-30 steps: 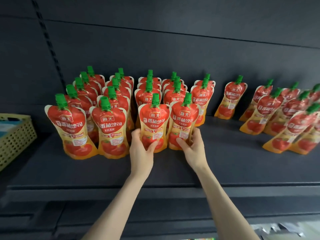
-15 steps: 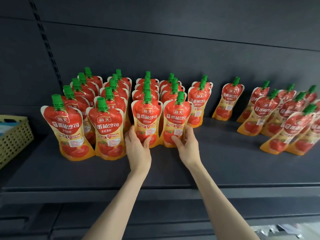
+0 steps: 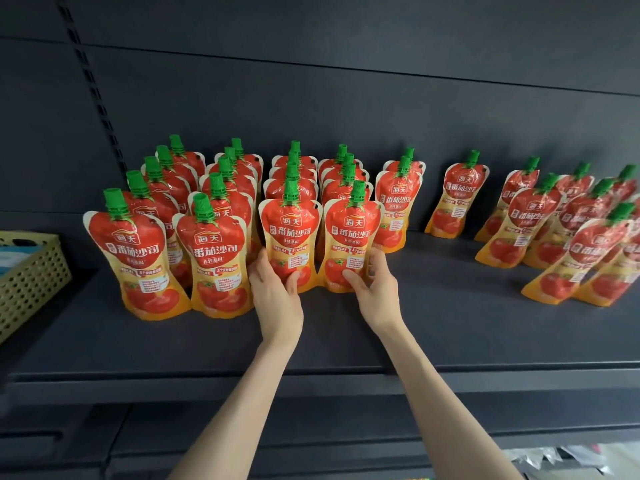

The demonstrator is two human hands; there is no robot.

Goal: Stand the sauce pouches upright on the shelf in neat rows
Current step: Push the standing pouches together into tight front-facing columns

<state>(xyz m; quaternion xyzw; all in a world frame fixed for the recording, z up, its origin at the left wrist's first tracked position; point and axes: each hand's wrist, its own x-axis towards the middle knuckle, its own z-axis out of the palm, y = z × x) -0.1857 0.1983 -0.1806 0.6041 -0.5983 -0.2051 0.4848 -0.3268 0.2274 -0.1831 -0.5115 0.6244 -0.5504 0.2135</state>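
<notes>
Red and orange sauce pouches with green caps stand upright on a dark shelf [image 3: 450, 327]. At the left they form several rows running front to back. My left hand [image 3: 277, 292] grips the base of the front pouch of the third row [image 3: 290, 230]. My right hand [image 3: 374, 289] grips the base of the front pouch of the fourth row [image 3: 353, 237]. Both pouches stand upright, side by side. A short fifth row [image 3: 398, 202] stands just right of them. One single pouch [image 3: 457, 195] stands alone further right.
A loose cluster of leaning pouches [image 3: 568, 237] fills the shelf's right end. A yellow perforated basket [image 3: 31, 278] sits at the left edge. Bare shelf lies in front of the rows and between the single pouch and the cluster. The dark back panel rises behind.
Both hands have pushed their two front pouches a little back toward their rows. The grips have stayed the same.
</notes>
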